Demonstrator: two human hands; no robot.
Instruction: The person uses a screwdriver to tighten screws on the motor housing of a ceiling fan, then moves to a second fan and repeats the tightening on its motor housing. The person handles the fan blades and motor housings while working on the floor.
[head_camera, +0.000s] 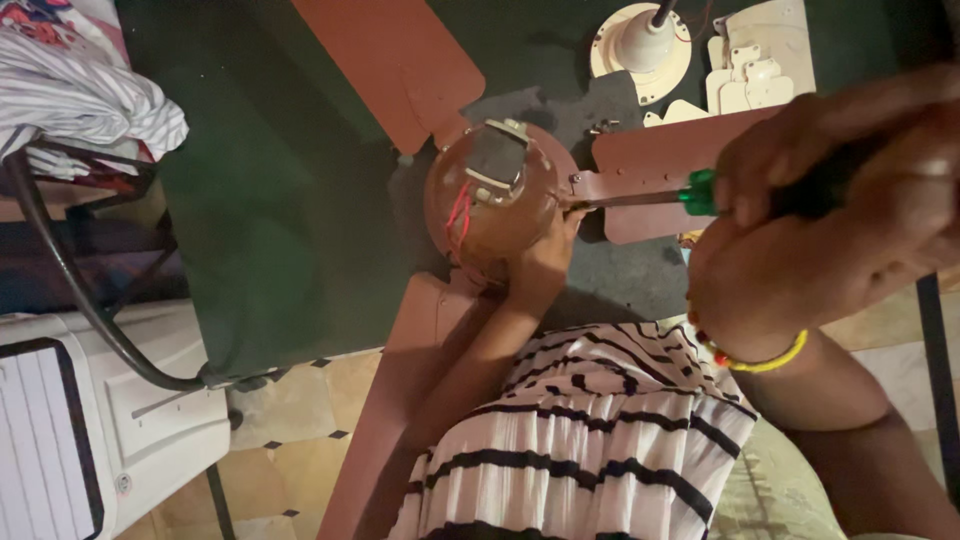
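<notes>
Brown fan motor (497, 200) sits under the left hand (545, 262), which presses its side. Right hand (830, 190) is wrapped tight round a green-handled screwdriver (700, 192) pointing at it.

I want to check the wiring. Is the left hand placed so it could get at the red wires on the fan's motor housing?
Probably yes. The left hand rests on the motor housing rim, and the red wires lie uncovered on top, with nothing between them.

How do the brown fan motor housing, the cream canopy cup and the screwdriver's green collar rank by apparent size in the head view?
1. brown fan motor housing
2. cream canopy cup
3. green collar, clearly smallest though nearer the camera
</notes>
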